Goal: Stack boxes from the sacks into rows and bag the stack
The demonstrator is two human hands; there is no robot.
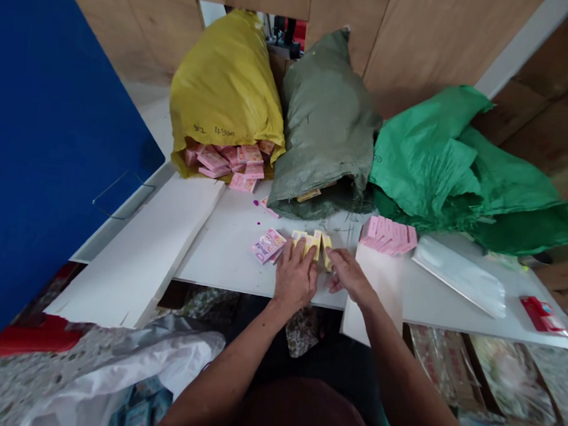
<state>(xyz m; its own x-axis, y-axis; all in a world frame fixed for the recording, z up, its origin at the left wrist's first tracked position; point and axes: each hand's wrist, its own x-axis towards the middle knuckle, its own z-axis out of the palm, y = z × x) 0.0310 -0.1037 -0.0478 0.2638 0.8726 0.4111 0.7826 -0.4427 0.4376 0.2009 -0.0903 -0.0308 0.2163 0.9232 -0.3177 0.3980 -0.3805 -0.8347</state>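
Observation:
Several small yellow boxes [313, 240] stand in a short row on the white table. My left hand [295, 274] lies over the row with its fingers stretched and apart, touching the boxes. Close on the right, my right hand [350, 273] has its fingers curled in, the fingertips against the tilted end box [326, 251] of the row. Part of that grip is hidden. A purple and pink box [267, 245] lies flat beside my left hand, partly over another box. Beyond my right hand, several pink boxes [389, 236] stand side by side at the far end of a white board strip [377, 289].
Along the back lie a yellow sack [226, 87] spilling pink boxes, a grey-green sack [323, 116] and a green sack [439, 161]. Clear plastic sleeves [461, 275] and a red item [541, 314] lie right. A long white board [145, 246] overhangs the table's left front edge.

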